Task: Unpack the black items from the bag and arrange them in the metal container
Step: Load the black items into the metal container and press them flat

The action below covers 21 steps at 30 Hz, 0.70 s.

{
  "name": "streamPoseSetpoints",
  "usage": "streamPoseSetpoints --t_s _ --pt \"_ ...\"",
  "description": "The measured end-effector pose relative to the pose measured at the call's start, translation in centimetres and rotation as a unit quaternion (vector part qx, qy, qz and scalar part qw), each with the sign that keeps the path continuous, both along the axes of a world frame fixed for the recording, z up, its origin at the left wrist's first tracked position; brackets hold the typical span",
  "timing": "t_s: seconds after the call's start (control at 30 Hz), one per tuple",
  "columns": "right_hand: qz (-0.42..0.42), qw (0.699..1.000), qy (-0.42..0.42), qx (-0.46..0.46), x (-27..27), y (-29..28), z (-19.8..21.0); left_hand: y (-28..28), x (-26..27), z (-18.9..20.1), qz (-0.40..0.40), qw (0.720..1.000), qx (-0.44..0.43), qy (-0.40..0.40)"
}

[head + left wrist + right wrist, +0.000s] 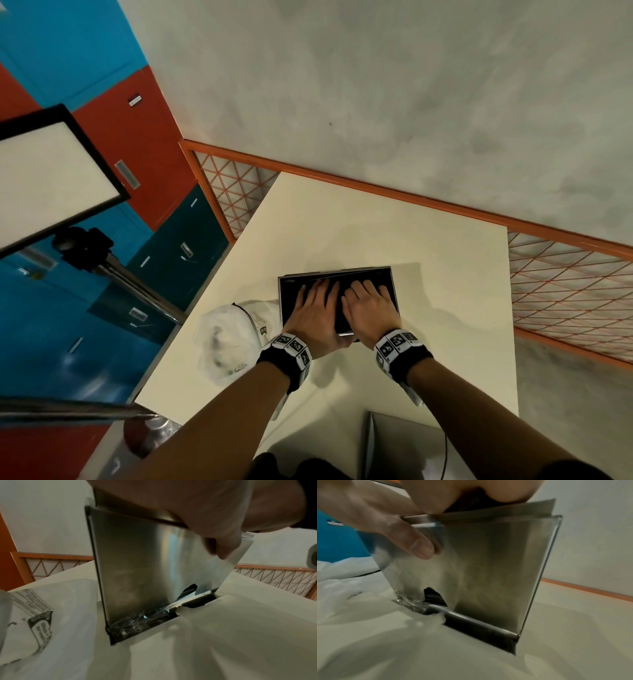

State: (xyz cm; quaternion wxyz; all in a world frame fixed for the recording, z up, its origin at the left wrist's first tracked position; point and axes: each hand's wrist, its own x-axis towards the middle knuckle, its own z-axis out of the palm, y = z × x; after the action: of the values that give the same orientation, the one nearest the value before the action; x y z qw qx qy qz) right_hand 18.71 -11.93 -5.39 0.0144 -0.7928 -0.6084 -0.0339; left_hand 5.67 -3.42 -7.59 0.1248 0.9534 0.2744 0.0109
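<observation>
A tall metal container stands on the white table. Black items fill its open top. My left hand and right hand lie side by side over that top, fingers stretched across the black items and pressing on them. In the left wrist view the thumb hangs down the container's shiny near wall. The right wrist view shows the other thumb against the same wall. A notch at the wall's foot shows black edges. The white plastic bag lies crumpled just left of the container.
A grey flat box sits at the table's near edge by my right forearm. An orange mesh fence borders the table's far and right sides. A light panel on a tripod stands off to the left.
</observation>
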Motion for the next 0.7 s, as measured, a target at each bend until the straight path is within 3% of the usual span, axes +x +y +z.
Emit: streamPoseSetpoints --t_s 0.27,0.53,0.7 --pt "0.009 0.999 -0.022 -0.026 -0.3 0.2 1.3 -0.2 0.1 0.9 0.013 1.0 0.0 0.011" --pt "0.04 0.996 -0.003 -0.078 0.2 1.6 1.5 -0.1 0.1 0.7 0.011 1.0 0.007 0.007" --pt "0.014 0.994 0.031 -0.103 0.3 2.1 0.9 -0.3 -0.1 0.8 0.003 1.0 0.013 -0.013"
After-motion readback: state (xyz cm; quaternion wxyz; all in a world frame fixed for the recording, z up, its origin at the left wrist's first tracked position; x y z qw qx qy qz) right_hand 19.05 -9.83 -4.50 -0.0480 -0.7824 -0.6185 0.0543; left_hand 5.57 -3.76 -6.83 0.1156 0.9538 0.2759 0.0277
